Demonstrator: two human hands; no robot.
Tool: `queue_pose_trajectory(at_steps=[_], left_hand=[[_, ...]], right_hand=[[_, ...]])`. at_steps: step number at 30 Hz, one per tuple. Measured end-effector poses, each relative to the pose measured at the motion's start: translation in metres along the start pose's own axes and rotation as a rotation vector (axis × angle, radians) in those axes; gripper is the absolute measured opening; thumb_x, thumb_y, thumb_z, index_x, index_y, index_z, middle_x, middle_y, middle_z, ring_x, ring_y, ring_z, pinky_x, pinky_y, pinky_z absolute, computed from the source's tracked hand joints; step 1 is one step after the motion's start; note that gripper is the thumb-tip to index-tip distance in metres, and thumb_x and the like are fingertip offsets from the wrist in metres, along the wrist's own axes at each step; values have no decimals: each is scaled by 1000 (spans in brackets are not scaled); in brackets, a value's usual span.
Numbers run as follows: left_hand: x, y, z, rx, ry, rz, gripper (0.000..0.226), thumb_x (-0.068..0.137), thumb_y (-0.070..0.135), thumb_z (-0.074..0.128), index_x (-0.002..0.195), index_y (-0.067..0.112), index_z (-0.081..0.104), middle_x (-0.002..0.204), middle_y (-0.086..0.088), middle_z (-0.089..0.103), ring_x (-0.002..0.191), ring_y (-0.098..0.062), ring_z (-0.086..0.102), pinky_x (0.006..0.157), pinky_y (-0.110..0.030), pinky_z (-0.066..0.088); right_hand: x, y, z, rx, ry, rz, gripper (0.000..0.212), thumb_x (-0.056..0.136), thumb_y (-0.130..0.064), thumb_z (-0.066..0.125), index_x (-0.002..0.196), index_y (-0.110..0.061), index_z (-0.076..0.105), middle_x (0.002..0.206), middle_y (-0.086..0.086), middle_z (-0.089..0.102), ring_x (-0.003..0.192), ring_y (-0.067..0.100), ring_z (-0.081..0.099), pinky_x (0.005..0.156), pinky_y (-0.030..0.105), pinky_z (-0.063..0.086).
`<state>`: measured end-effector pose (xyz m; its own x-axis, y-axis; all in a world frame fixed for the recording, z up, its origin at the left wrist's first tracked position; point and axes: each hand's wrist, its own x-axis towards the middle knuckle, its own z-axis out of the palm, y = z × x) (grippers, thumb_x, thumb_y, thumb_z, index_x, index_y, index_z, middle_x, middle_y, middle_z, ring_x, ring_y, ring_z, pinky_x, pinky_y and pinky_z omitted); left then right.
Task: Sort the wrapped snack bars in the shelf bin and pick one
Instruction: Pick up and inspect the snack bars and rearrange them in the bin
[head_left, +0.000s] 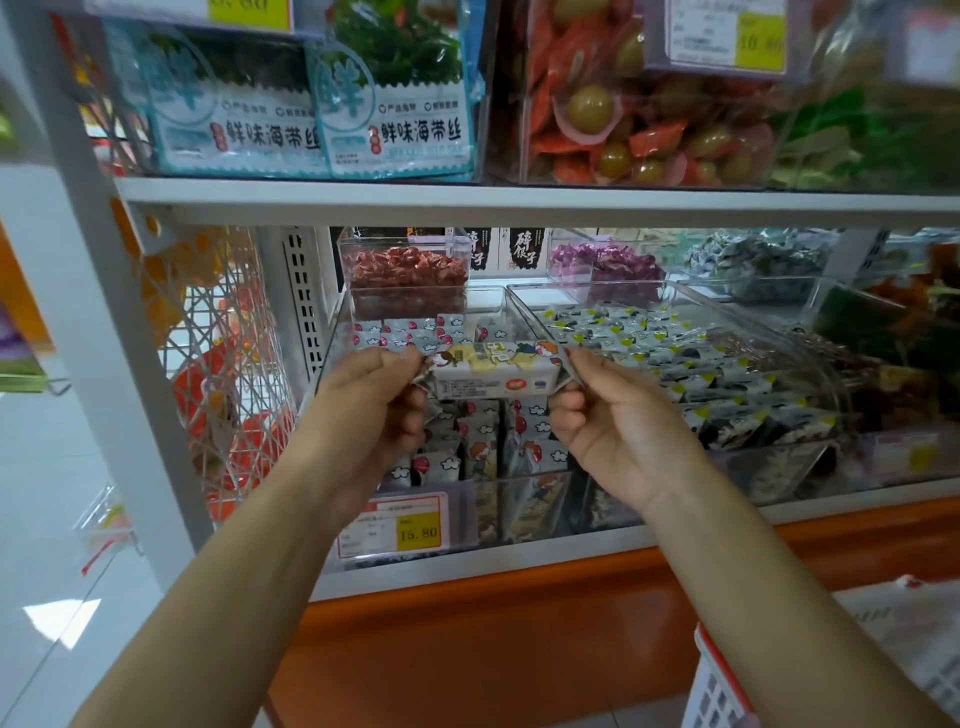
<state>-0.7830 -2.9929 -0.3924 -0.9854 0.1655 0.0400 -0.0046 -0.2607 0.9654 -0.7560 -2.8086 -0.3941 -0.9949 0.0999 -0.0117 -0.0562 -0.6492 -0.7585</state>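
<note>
**Gently now: one bar held up by its wrapper ends**

At the centre of the frame the wrapped snack bar (493, 371) lies level between two hands, lifted above the clear shelf bin (467, 514) that holds its kind. The left hand (371, 400) pinches the crimped end toward the left of the frame, and the right hand (615, 415) pinches the opposite end. The hands are apart, with the bar spanning the gap and its printed face toward the camera. Below it, the other bars (485, 436) stand packed on edge in rows, and a few lie flat toward the back of the bin. A yellow price tag (418, 532) sits on the bin's front wall, at lower centre.

To do this step well, I judge that the grip belongs on the crimped seals and should be light, since pulling the ends apart could tear the wrapper. If the bar is held level and directly over the bin, a slip would drop it among its own kind. It would not land among the yellow-tipped packets (649, 343) in the bin at centre right.
</note>
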Motion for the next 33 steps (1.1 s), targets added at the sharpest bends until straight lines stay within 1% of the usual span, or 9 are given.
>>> queue_pose_trajectory(at_steps=[4,7,10,15,21,23,25,29,33], left_hand=[[0,3,4,-321,-100,-84,27,94,17,47,68,16,43,53,3,45,39,-6,39,35,-15,35],[0,3,4,-410,-119,-85,28,93,17,47,66,17,43,51,4,44,39,-5,39,36,-14,35],[0,1,1,-224,-96,8,27,96,16,44,68,17,44,54,3,44,42,-8,40,38,-16,36],[-2,-2,-2,141,-62,171,35,97,18,44,63,21,51,56,4,54,48,-9,50,44,-18,43],[-2,-3,-1,60,-90,109,28,95,28,46,72,14,53,63,1,58,55,-13,58,48,-23,48],[-1,-4,-1,73,-108,106,28,83,38,56,81,11,55,65,1,63,58,-13,61,51,-23,50],[-1,-5,-1,183,-93,155,24,81,32,61,91,9,60,72,-1,66,62,-12,62,55,-20,51],[-2,-3,-2,278,-80,195,20,88,18,57,105,12,66,93,-7,69,72,-13,67,64,-16,52],[-6,1,1,336,-94,235,22,86,15,60,106,13,66,93,-6,69,70,-13,67,65,-16,54]], right_hand=[[1,0,1,145,0,64,19,92,-8,50,74,-6,55,55,1,46,40,7,45,36,15,38],[2,3,-1,-52,16,-50,18,94,-7,49,77,-7,55,57,2,48,43,8,47,37,17,40],[1,6,-5,-434,31,-247,13,96,-9,46,84,-9,52,68,6,54,46,12,55,40,21,44],[0,5,-7,-382,-54,-241,20,94,-22,50,80,-9,48,73,9,59,54,22,66,43,24,50],[4,1,-12,-495,-59,-336,14,90,-5,56,78,-11,53,77,6,53,60,12,60,55,29,54],[4,1,-13,-594,-96,-377,11,89,-1,55,86,-11,57,92,12,60,68,19,64,61,32,56],[4,3,-13,-666,-136,-401,16,86,-3,55,94,-15,62,106,11,64,80,21,67,66,33,56],[2,4,-11,-716,-130,-421,13,79,-19,64,88,-23,73,92,4,70,85,23,67,73,37,57],[-1,4,-10,-770,-65,-484,6,76,-26,68,78,-27,74,78,-2,70,82,21,67,78,47,57]])
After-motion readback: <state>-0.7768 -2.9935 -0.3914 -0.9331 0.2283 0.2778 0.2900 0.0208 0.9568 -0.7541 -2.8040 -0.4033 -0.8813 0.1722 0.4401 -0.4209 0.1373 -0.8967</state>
